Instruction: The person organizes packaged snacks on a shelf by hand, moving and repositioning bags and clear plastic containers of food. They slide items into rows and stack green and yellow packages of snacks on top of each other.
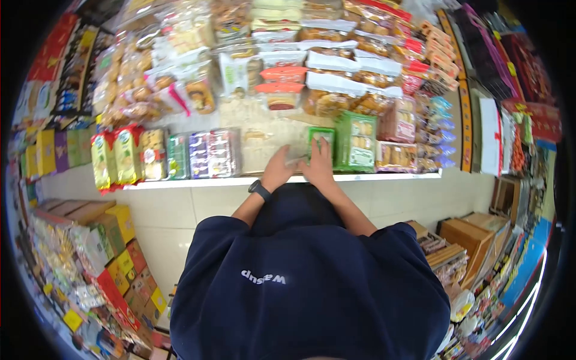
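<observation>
My right hand [318,163] is at a small green pack [321,131] near the shelf's front edge. Its fingers lie over the pack's face and the thumb is at its left side; the hand covers the lower part. Just left of it, my left hand [279,168], with a dark watch [260,190] on the wrist, rests at the display shelf [255,135]. Its fingers are stretched out with nothing visible in them. Taller green clear-fronted packs [358,141] stand right beside the small pack.
Purple-trimmed packs [215,153] and red-yellow bags [119,156] line the front left. Bagged baked goods [336,90] fill the back rows. Pink packs [401,119] stand at right. A white front rim [228,182] edges the shelf. Stacked boxes [133,273] and wooden crates [474,240] flank the tiled floor.
</observation>
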{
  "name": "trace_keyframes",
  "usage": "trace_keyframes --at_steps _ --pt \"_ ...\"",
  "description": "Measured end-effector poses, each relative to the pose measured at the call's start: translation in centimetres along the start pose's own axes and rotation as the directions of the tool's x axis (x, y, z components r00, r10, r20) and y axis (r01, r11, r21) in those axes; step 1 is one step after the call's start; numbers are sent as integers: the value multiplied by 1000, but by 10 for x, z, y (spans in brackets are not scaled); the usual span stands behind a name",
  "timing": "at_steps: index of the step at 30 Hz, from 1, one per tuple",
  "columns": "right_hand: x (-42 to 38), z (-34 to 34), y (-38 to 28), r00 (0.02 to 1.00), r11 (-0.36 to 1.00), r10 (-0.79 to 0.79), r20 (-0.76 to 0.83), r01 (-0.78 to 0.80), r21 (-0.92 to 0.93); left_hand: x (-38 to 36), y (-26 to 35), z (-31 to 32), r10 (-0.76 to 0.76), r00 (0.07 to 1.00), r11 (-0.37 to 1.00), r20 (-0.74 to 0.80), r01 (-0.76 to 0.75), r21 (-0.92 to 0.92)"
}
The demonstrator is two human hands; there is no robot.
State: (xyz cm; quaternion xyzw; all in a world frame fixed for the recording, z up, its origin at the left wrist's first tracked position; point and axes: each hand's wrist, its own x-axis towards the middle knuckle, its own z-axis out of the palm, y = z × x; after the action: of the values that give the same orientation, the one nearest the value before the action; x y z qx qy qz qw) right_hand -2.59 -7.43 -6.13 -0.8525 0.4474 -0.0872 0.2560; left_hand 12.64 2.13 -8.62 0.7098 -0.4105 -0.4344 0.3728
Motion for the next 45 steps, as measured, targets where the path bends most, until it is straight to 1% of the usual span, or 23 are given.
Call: trace_keyframes --at_steps 1,2,3,5,6,8,9,12,15,18,19,22,24,27,29,31,36,39,40,42,43,44,45 --pt "3 -2 -7 998 999 -43 52 44 -31 -12 1 -18 113 965 988 -235 -83 133" --pt "4 -4 -12 992 994 -78 101 85 -64 -23 2 -39 105 918 957 -382 12 291" --pt "5 -5 -16 983 987 -108 147 123 -100 -33 0 -60 125 849 897 -513 124 424" --pt "5 4 -12 967 992 -128 221 130 5 -44 -18 -95 157 733 793 -662 306 527" --pt "4 7 -11 956 990 -140 259 131 53 -47 -28 -104 106 716 782 -690 368 503" --pt "2 7 -11 944 989 -149 294 138 58 -49 -44 -114 7 668 755 -744 484 442" --pt "3 6 -10 939 988 -151 309 140 58 -47 -43 -117 -44 679 753 -732 505 423" --pt "4 9 1 947 992 -121 296 123 11 -40 -41 -122 -112 714 743 -691 522 418" --pt "5 9 13 955 989 -134 266 110 102 -35 -33 -121 -126 689 742 -714 543 394" --pt "4 12 22 968 982 -147 203 117 150 -33 -19 -107 -55 756 829 -652 398 392" --pt "4 11 25 970 981 -137 202 106 160 -28 -6 -97 -38 784 865 -619 336 373" --pt "4 7 26 974 977 -117 194 78 197 -7 11 -52 -89 881 877 -465 290 383" --pt "5 2 23 978 973 -102 180 60 224 11 29 -19 -203 911 886 -359 327 329" --pt "9 -7 18 972 959 -92 215 29 282 34 31 27 -196 937 868 -291 304 393" --pt "7 -2 27 976 948 -95 198 28 316 43 23 46 -145 953 875 -266 249 415" --pt "6 -1 31 976 937 -101 195 27 348 47 17 55 -114 961 859 -250 222 462" --pt "5 -8 28 967 920 -91 239 -11 393 43 1 57 -64 976 866 -208 158 475" --pt "6 -8 27 975 931 -130 179 58 360 37 -1 46 -73 972 881 -224 168 441" --pt "8 -7 27 974 933 -132 184 59 354 33 0 39 -81 968 887 -237 179 426" --pt "10 -6 31 972 938 -132 196 59 342 22 -4 13 -46 938 879 -343 201 432" --pt "11 -5 33 972 929 -128 195 48 368 15 -5 -6 -25 920 875 -392 210 436" --pt "12 -3 35 973 922 -124 195 40 384 5 -8 -30 62 894 792 -443 226 567" --pt "14 -3 35 974 916 -118 196 31 399 -3 -12 -46 87 821 767 -565 306 563"
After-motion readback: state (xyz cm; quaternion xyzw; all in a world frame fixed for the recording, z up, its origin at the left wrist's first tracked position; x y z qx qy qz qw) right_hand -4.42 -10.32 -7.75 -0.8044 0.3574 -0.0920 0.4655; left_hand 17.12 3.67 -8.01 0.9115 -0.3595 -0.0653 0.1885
